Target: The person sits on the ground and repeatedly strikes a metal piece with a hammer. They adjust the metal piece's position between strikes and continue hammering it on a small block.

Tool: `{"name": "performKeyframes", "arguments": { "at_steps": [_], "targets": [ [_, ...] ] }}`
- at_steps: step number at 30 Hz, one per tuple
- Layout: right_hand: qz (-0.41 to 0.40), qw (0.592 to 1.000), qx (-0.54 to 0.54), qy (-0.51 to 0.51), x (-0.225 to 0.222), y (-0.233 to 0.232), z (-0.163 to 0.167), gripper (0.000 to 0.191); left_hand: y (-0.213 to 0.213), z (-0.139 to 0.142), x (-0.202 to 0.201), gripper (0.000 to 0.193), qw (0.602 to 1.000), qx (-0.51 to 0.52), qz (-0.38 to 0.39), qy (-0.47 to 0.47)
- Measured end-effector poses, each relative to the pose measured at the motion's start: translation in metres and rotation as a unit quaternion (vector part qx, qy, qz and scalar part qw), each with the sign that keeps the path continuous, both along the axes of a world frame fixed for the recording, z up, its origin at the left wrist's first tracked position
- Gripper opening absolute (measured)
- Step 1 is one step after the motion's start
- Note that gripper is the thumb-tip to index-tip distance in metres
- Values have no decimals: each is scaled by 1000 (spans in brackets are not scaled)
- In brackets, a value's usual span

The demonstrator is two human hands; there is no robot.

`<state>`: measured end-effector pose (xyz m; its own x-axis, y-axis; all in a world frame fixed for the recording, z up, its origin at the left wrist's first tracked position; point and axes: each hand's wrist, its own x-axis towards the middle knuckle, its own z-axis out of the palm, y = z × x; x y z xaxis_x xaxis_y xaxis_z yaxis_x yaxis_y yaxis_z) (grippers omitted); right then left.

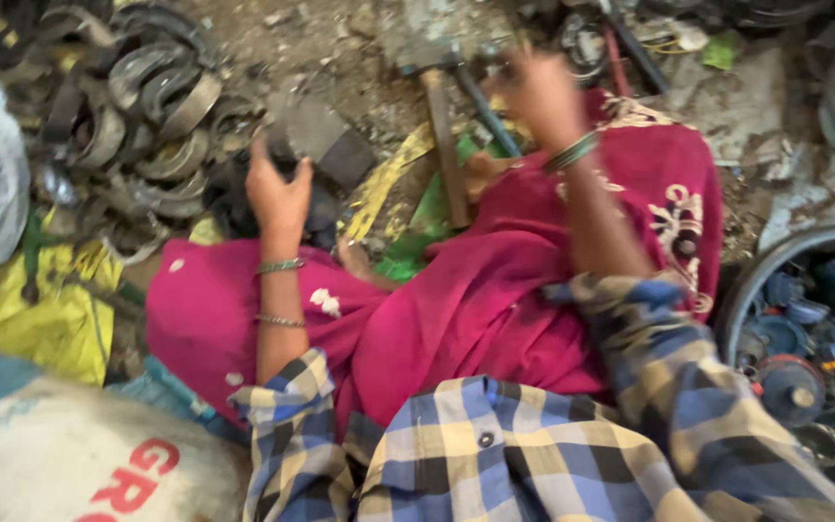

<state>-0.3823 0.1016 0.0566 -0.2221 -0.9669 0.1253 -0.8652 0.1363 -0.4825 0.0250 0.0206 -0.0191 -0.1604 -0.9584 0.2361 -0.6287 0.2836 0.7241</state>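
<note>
Head view: left hand (pixel 277 193) grip clamped on dark part (pixel 244 208); right hand (pixel 538 92) grip blurred, cannot tell; hammer (pixel 442 126) between.

We are in a scrap-sorting workshop, seated on a dirt floor (pixel 340 48). A heap of curved metal parts (pixel 147 106) lies to one side, a hammer (pixel 437 106) ahead, and a tub (pixel 756 280) of motor parts beside us.

Curved metal scrap (pixel 152 116) crowds left; hammer (pixel 442 126) blocks centre.
</note>
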Motion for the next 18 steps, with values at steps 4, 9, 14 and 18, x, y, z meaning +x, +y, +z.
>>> {"name": "performKeyframes", "arguments": {
  "at_steps": [4, 9, 14, 18],
  "targets": [
    [10, 990, -129, 60, -106, -14, 27, 23, 1, 8, -10, 63, 1000, 18, 15, -16],
    [-82, 970, -8, 228, -170, -10, 16, 31, 3, 39, -13, 52, 999, 12, 40, 26],
    [-166, 946, 243, 136, -173, -12, 9, 68, 5, 51, -1, 42, 995, 91, 24, 42],
    [-193, 937, 230, 176, -157, -23, 5, 72, 0, 39, -3, 46, 993, 107, 44, -13]
  ]
}}
